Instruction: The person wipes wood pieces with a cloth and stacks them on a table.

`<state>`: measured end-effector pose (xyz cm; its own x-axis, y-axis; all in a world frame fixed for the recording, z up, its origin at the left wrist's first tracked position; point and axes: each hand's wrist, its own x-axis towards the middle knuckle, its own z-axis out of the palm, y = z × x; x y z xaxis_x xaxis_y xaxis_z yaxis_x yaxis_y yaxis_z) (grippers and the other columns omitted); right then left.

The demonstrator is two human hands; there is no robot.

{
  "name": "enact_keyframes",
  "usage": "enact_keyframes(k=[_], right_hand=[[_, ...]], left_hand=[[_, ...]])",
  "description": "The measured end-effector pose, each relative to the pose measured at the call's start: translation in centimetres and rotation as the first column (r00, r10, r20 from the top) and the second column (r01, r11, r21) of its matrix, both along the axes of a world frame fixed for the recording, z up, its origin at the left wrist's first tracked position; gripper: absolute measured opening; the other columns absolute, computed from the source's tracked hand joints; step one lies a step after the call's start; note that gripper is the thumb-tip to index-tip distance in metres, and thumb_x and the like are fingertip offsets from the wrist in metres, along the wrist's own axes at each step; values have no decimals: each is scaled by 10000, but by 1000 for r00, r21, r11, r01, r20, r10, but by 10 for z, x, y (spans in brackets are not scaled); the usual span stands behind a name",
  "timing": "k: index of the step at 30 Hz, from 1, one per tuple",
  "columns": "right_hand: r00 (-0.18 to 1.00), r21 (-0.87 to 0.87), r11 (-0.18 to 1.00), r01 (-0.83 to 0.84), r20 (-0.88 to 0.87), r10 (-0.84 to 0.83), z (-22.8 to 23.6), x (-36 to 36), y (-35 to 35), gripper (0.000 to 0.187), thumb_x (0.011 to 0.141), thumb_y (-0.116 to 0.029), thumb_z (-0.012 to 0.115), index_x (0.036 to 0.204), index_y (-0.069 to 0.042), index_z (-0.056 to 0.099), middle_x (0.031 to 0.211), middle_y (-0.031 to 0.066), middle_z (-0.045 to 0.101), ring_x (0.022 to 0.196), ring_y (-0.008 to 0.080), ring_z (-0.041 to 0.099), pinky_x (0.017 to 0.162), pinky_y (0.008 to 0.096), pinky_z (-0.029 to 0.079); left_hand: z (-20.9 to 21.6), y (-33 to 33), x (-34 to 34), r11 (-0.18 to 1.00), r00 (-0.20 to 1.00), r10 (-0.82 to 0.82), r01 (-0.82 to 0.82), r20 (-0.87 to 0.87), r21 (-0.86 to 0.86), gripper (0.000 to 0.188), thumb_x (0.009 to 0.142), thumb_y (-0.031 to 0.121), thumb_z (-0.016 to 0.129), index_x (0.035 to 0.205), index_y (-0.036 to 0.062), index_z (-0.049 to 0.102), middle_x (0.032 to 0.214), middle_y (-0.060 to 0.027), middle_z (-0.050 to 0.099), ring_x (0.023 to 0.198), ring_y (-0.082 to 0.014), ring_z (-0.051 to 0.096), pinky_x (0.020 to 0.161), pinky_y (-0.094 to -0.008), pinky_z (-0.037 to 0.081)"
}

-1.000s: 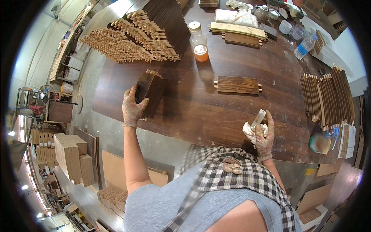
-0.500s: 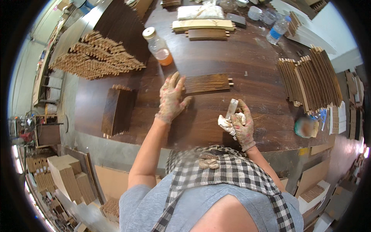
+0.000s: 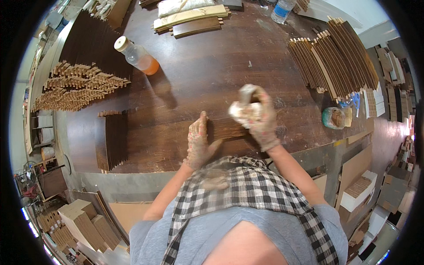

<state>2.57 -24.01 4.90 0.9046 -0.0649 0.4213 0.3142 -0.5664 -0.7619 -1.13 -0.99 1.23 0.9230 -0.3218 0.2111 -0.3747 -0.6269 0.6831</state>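
Observation:
A dark brown wooden slat point(image 3: 226, 128) lies crosswise on the brown table point(image 3: 194, 70), close to my body. At its left end rests my left hand point(image 3: 198, 143), in a stained patterned glove, fingers stretched out and thumb apart. My gloved right hand point(image 3: 265, 126) is closed around a crumpled white rag point(image 3: 242, 114) over the slat's right end. From the same grip sticks up a flat greyish strip, perhaps a scraper blade point(image 3: 247, 93), blurred by motion. The rag and hand hide the slat's right end.
A bottle of orange liquid point(image 3: 143, 62) stands beyond my left hand. Stacks of pegged slats point(image 3: 84, 84) rise at left, with a smaller stack point(image 3: 112, 141) nearer. More slats point(image 3: 335, 62) lean at right, near a small tub point(image 3: 332, 118). A water bottle point(image 3: 282, 11) stands at the back.
The slat has come nearer to my body. My left hand has moved nearer with it, while my right hand has brought the rag and strip up and over the slat. The view has shifted.

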Motion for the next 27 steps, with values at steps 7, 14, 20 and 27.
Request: enact_keyframes(k=[7, 14, 20, 27], right_hand=[[990, -455, 890, 34, 139, 33, -46, -8, 45, 763, 881, -254, 715, 1530, -85, 352, 973, 92, 533, 881, 231, 559, 753, 389, 526], [947, -436, 842, 318, 97, -307, -58, 22, -99, 807, 875, -273, 755, 1529, -71, 328, 1101, 122, 548, 954, 237, 603, 743, 358, 581], [992, -468, 884, 11, 117, 50, -62, -12, 27, 911, 827, -337, 792, 1553, -75, 306, 1104, 132, 545, 1041, 283, 600, 860, 436, 563], [993, 698, 713, 69, -113, 15, -37, 4, -80, 701, 971, -34, 593, 1568, -179, 255, 1422, 137, 442, 1203, 295, 605, 994, 431, 589]], left_hand=[[-12, 10, -9, 1000, 998, 25, -25, 51, -3, 1172, 662, 279, 927, 1556, -32, 236, 1209, -163, 584, 1066, -346, 548, 930, -468, 457], [-13, 7, -5, 999, 1000, -13, 12, 17, 36, 1142, 652, 273, 917, 1544, -30, 270, 1222, -174, 569, 1096, -346, 546, 970, -472, 434], [-14, 6, -3, 999, 998, -25, 23, 61, 41, 1144, 642, 265, 925, 1550, -3, 283, 1200, -168, 581, 1070, -363, 541, 952, -486, 440], [30, 1, -3, 966, 969, -161, 115, 187, 233, 581, 766, 231, 824, 1296, 105, 622, 1260, -166, 571, 1146, -354, 543, 977, -453, 449]])
